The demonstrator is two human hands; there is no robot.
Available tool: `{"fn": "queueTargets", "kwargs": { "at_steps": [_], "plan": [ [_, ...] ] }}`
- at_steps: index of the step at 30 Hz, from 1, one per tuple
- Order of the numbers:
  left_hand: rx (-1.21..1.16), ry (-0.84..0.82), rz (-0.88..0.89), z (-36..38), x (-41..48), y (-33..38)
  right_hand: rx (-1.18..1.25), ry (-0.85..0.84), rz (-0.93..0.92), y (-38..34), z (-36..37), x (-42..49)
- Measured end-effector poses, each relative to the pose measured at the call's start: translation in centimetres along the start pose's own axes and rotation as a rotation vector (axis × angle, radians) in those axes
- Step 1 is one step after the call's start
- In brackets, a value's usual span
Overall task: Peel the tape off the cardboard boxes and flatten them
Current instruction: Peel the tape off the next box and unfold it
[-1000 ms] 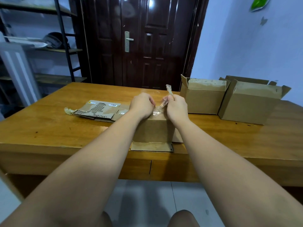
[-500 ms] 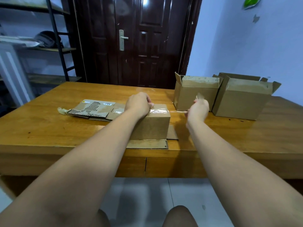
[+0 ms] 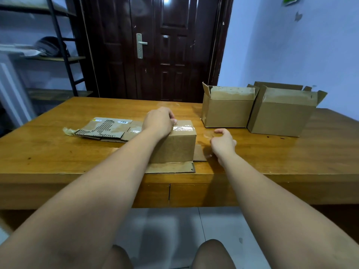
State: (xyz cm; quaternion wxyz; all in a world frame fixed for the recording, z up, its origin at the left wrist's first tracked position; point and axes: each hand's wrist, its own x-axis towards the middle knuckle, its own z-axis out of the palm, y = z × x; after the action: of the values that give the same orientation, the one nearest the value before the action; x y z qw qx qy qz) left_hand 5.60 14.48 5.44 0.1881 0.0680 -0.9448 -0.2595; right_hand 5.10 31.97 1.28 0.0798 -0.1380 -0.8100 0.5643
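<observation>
A person's left hand grips the top of a small cardboard box near the front edge of a wooden table, its fingers curled over the box's far top edge; a strip of clear tape shines across the top of the box, just beside those fingers; two bottom flaps lie flat on the table at six and three o'clock of the box. The right hand is low over the table at three o'clock of the box, apart from it, with fingers loosely curled; a clear scrap glints by its fingertips, and whether the hand pinches it cannot be told. Flattened cardboard lies at nine o'clock of the box, partly behind the left wrist; an open box and a larger open box stand side by side at two o'clock, flaps up; a dark door stands closed at twelve o'clock beyond the table.
</observation>
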Motion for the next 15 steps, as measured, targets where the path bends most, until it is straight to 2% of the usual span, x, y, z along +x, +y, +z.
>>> {"fn": "queueTargets", "kwargs": {
  "at_steps": [4,6,10,15],
  "plan": [
    [0.016,0.008,0.004,0.1,0.1,-0.1,0.07,-0.031,0.039,0.0,0.0,-0.2],
    [0.027,0.011,0.008,0.2,0.2,-0.2,-0.017,-0.051,0.023,0.2,0.2,-0.3],
    [0.037,0.01,0.016,0.2,0.2,-0.1,-0.242,0.038,-0.154,0.4,0.6,-0.1],
    [0.037,0.009,0.019,0.2,0.1,-0.1,-0.208,0.094,-0.134,-0.6,1.0,0.4]
  ]
}}
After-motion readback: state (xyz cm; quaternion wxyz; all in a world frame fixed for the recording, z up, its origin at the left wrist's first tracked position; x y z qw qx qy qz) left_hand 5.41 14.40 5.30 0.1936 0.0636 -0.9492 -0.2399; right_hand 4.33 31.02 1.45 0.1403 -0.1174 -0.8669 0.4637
